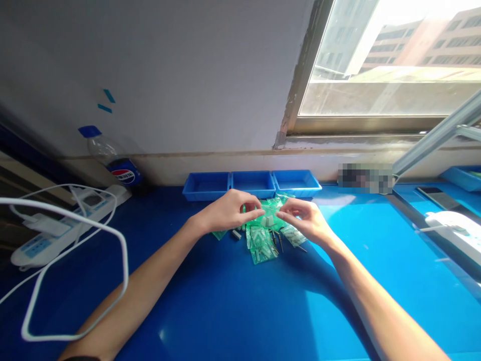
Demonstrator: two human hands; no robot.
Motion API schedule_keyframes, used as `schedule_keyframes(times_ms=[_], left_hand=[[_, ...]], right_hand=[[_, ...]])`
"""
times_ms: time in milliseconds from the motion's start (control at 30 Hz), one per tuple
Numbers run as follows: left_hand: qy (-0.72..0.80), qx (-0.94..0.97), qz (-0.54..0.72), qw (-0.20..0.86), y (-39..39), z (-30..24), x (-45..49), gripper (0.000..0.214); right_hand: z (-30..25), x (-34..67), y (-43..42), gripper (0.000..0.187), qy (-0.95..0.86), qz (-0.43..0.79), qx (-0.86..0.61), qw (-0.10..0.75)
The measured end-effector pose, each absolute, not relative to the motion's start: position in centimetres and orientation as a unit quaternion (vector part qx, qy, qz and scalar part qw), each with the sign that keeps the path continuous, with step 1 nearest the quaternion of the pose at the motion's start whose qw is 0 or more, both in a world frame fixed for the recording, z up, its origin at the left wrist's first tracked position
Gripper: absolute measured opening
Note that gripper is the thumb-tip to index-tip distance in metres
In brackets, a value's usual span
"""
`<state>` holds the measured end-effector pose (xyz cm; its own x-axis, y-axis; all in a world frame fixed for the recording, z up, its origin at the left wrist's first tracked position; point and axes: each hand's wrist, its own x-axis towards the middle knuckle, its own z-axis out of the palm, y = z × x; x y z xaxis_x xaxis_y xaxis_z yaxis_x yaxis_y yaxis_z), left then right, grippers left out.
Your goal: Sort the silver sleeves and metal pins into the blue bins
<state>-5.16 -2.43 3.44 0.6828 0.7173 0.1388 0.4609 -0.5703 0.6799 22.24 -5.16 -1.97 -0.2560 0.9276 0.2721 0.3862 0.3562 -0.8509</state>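
Note:
My left hand (240,210) hovers over a small pile of green plastic bags (261,243), with its fingers curled and a gap between thumb and fingertips. Facing it from the other side, my right hand (302,216) is bent the same way, thumb and fingertips slightly apart. Nothing shows clearly in either hand. Small white pieces (267,221) lie between the two hands, too small to name. Several screws (280,241) are scattered beside the bags, and a short pale cylinder (236,234) lies below my left hand. A clearer packet (293,234) is partly under my right hand.
Three joined blue trays (252,193) stand behind the pile against the wall. A cola bottle (122,170) and a white power strip (56,235) with looping cables are at left. Another power strip (456,225), a phone (438,197) and a metal bar (439,131) are at right.

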Motion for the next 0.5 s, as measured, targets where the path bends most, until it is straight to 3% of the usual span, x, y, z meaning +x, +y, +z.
schedule_keyframes(times_ms=[300, 367, 500], left_hand=[[0.349, 0.833, 0.248, 0.351, -2.9, 4.3, -5.3, 0.022], [0.382, 0.843, 0.250, 0.284, -2.7, 5.1, -6.3, 0.018], [0.526, 0.820, 0.221, 0.047, -1.7, 6.2, -9.1, 0.013]], right_hand=[[-1.4, 20.9, -5.7, 0.052, -0.619, 0.424, -0.479, 0.455], [-1.7, 21.0, -5.6, 0.053, -0.623, 0.400, -0.491, 0.458], [-2.2, 22.6, -5.0, 0.051, -0.701, 0.250, -0.529, 0.408]])
